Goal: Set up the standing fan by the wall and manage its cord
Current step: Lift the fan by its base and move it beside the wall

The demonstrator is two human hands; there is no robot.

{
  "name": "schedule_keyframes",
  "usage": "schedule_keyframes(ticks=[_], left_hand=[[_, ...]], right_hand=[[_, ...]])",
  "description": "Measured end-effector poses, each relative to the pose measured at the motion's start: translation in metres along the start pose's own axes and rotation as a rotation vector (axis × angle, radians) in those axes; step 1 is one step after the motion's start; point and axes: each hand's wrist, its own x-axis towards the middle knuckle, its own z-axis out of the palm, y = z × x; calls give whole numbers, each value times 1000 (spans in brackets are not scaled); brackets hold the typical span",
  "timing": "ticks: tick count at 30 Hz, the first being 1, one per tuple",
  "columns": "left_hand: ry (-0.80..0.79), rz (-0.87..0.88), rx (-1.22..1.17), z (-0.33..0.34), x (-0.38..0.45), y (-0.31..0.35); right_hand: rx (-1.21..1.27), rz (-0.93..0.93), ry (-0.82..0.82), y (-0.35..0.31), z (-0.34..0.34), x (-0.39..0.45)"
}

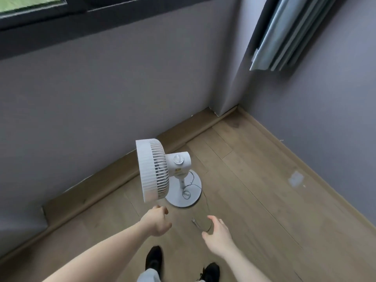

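The white plastic standing fan (160,171) stands upright on the light wood-plank floor (254,180), near the grey wall (91,88), its round grille head turned side-on and its round flat base (184,195) just off the wooden skirting board (114,169). A thin grey cord (203,208) leaves the stem of the fan, loops over the base and trails across the floor on the side away from the wall, ending in a small plug (194,221) that lies loose.

The left hand (157,221) hangs just below the fan's grille with its fingers loosely curled; it seems to hold nothing, though whether a fingertip touches the grille rim cannot be told. The right hand (216,233) reaches down over the trailing cord with fingers spread and relaxed, next to the plug, not gripping it.

The fan looks placed, so my guess is the cord is next. The risks follow from that slack cord: it lies close in front of the person's black shoes (154,259), so a step toward the fan could catch it and drag or tip the fan. Pulling the cord up sharply could also tug the stem, since a loop lies over the base. The thin cord may slip from a loose pinch.
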Motion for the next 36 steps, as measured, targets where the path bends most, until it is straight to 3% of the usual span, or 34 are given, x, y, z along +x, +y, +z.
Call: schedule_keyframes(ticks=[10, 21, 30, 36], left_hand=[[-7, -26, -36, 106, 157, -9], [151, -11, 0, 222, 382, -56], [441, -98, -166, 232, 546, -115], [547, -159, -280, 229, 617, -132]], right_hand=[[41, 12, -46, 71, 66, 146], [107, 34, -1, 169, 179, 363], [107, -112, 118, 201, 241, 522], [31, 12, 116, 212, 261, 601]])
